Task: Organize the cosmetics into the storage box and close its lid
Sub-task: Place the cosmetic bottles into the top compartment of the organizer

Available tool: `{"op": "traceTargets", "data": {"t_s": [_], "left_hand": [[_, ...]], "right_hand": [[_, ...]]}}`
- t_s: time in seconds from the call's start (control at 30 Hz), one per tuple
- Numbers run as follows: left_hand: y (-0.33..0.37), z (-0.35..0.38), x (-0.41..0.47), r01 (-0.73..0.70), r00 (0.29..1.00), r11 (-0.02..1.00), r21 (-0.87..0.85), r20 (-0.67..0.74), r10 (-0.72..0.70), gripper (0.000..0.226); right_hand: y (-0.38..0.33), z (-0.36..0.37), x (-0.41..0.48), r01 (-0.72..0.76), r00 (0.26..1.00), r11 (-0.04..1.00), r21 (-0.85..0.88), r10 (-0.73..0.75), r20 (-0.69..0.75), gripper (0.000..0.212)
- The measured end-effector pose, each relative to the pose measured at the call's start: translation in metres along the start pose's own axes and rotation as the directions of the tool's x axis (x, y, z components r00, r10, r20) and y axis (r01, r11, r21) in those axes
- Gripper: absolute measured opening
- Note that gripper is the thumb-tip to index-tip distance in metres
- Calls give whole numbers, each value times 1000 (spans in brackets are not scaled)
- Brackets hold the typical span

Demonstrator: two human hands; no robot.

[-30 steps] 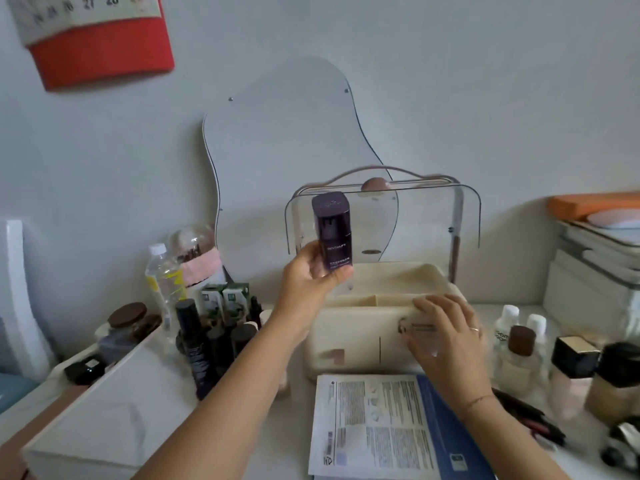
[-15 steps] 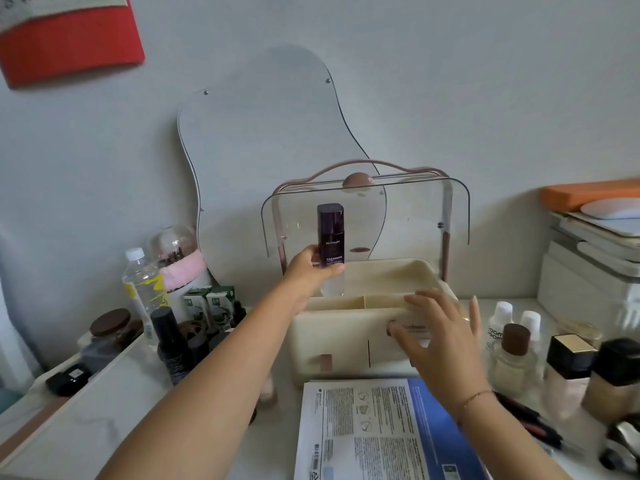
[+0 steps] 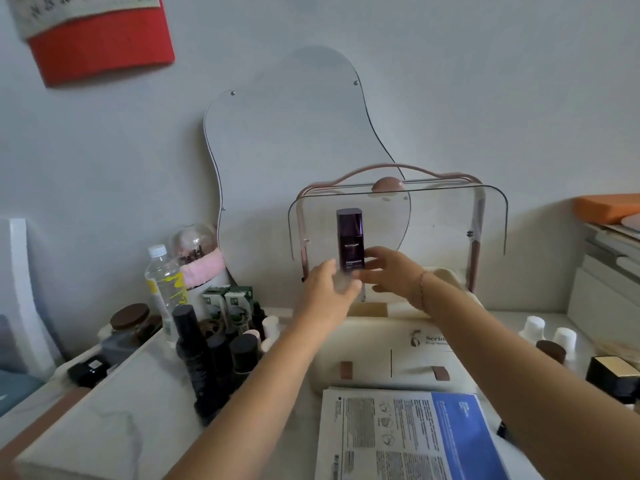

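A dark purple bottle (image 3: 349, 237) stands upright in the air over the back left part of the cream storage box (image 3: 398, 358). My left hand (image 3: 329, 289) grips its lower end from the left. My right hand (image 3: 388, 271) reaches across the box and pinches the bottle's lower right side. The bottle's base is hidden by my fingers. The box's clear lid (image 3: 440, 223) with its pink handle stands open and upright behind the bottle.
Several dark bottles (image 3: 207, 355), green cartons (image 3: 227, 303) and a water bottle (image 3: 162, 282) crowd the left. A blue-and-white printed packet (image 3: 408, 434) lies before the box. White-capped bottles (image 3: 533, 330) and a gold-topped jar (image 3: 613, 372) stand right. A mirror (image 3: 294, 150) leans on the wall.
My right hand left the box's front and rose to the bottle's lower right side. The bottle, still in my left hand, moved further back over the box.
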State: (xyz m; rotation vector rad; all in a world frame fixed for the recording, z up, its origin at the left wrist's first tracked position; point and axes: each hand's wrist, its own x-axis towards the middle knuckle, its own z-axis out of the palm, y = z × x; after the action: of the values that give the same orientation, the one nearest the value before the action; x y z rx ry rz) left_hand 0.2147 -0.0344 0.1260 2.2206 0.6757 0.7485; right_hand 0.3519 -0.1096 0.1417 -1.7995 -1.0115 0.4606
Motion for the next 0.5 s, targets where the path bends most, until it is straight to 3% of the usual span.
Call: {"op": "traceTargets", "data": {"t_s": [0.1, 0.17, 0.5], "left_hand": [[-15, 3, -56, -251, 956, 947, 200, -101, 275, 45], [-27, 8, -72, -334, 926, 899, 284, -78, 368, 45], [-50, 11, -72, -459, 874, 845, 273, -32, 485, 51]], "right_hand": [[-2, 7, 13, -32, 999, 999, 11, 32, 22, 44], [-2, 11, 18, -56, 998, 998, 20, 56, 33, 43], [-12, 35, 37, -88, 996, 996, 25, 88, -10, 51]]}}
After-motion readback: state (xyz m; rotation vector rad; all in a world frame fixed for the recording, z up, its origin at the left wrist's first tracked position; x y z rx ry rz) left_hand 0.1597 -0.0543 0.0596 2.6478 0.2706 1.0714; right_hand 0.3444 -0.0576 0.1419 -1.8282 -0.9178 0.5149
